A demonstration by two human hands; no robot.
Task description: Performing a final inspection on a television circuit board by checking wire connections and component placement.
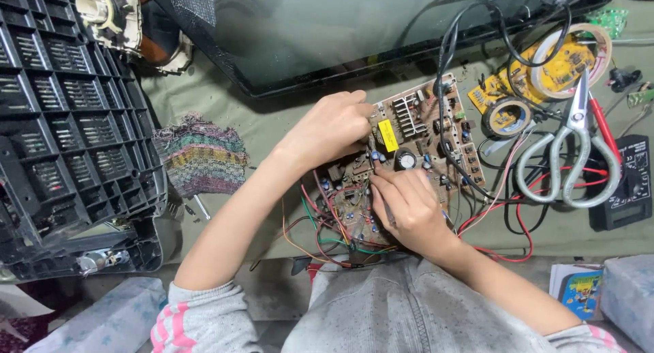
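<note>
The biggest thing on the bench was the dark flat screen panel (327,33) lying across the far side, with a black plastic back cover (68,128) full of vent slots taking up the whole left edge. All of it sat on a green-grey cloth (225,108) spread over the work surface.

Right in the middle, just near of the screen, was the brown circuit board (415,135), crowded with parts, a yellow block and a finned heatsink, and with a tangle of red, green and orange wires (327,237) spilling off its near-left corner.

The left hand (327,132) lay on the board's far-left edge, fingers curled down onto it, pinning it more than gripping anything. The right hand (409,206) sat on the near part of the board, fingers closed into a pinch around a thin tool or probe, tip touching the board near the left hand's fingertips. Couldn't really make out what that tool was, too small.

Over on the right: a big pair of grey-handled scissors (569,159) lying on top of black and red leads, a black multimeter (630,183) just right of those, a smaller yellow board (538,74) further back with a roll of pale tape (572,53) on it, and a smaller tape roll (507,116) beside it. A striped knitted rag (201,155) lay left of the board, well apart from it.
</note>
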